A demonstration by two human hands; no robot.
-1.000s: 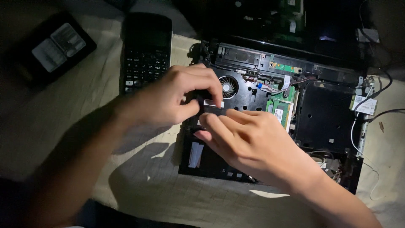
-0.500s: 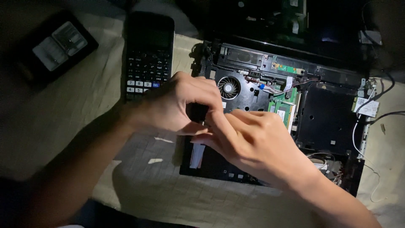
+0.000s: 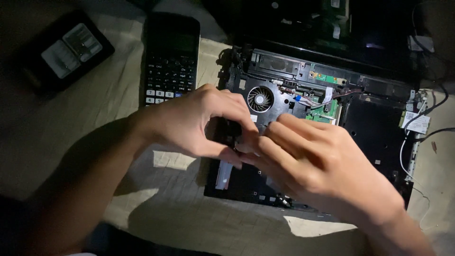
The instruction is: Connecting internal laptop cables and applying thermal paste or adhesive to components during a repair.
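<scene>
An opened black laptop base (image 3: pixel 379 137) lies on a pale cloth, with its round fan (image 3: pixel 260 99) and a green circuit board (image 3: pixel 325 113) exposed. My left hand (image 3: pixel 194 123) curls over the base's left part, thumb and fingers closed round a small dark part (image 3: pixel 229 133). My right hand (image 3: pixel 322 166) comes in from the lower right, and its fingertips meet the left thumb at that same part. The hands hide what lies under them.
A black calculator (image 3: pixel 170 61) lies left of the laptop. Farther left is a dark flat device with pale labels (image 3: pixel 66 52). Loose wires and a small white card (image 3: pixel 417 124) hang off the laptop's right edge. The dark screen part (image 3: pixel 332 23) lies behind.
Both hands have drawn slightly toward me and closed in on each other, leaving the fan more uncovered. The laptop and calculator have not moved.
</scene>
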